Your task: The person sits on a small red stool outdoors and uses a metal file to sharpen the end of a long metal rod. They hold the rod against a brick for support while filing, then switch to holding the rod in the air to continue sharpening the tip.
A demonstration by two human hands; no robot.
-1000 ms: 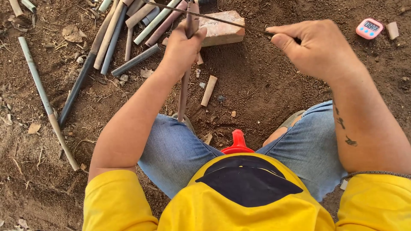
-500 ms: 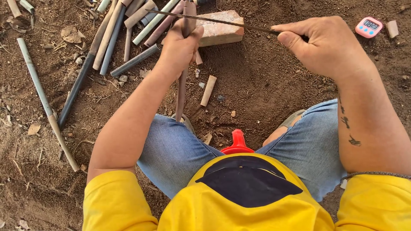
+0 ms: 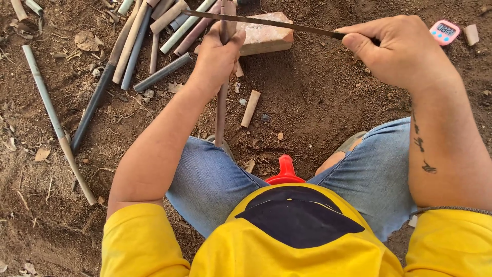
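Observation:
My left hand [image 3: 218, 54] grips a thin brownish pipe [image 3: 221, 115] that runs from a pale brick [image 3: 266, 38] back toward my knee. My right hand [image 3: 397, 48] holds one end of a narrow saw blade [image 3: 261, 21], which lies across the pipe just above my left hand's fingers. The blade's far end points left, over the pile of pipes. A short cut piece of pipe [image 3: 250, 108] lies on the dirt between my hands.
Several grey and brown pipes [image 3: 141, 43] lie fanned out on the dirt at upper left, with one long one [image 3: 54, 120] further left. A small pink timer [image 3: 444, 32] sits at upper right. A red object [image 3: 286, 172] shows between my knees.
The blade has slid to the right across the pipe with my right hand. My left hand keeps its grip on the pipe.

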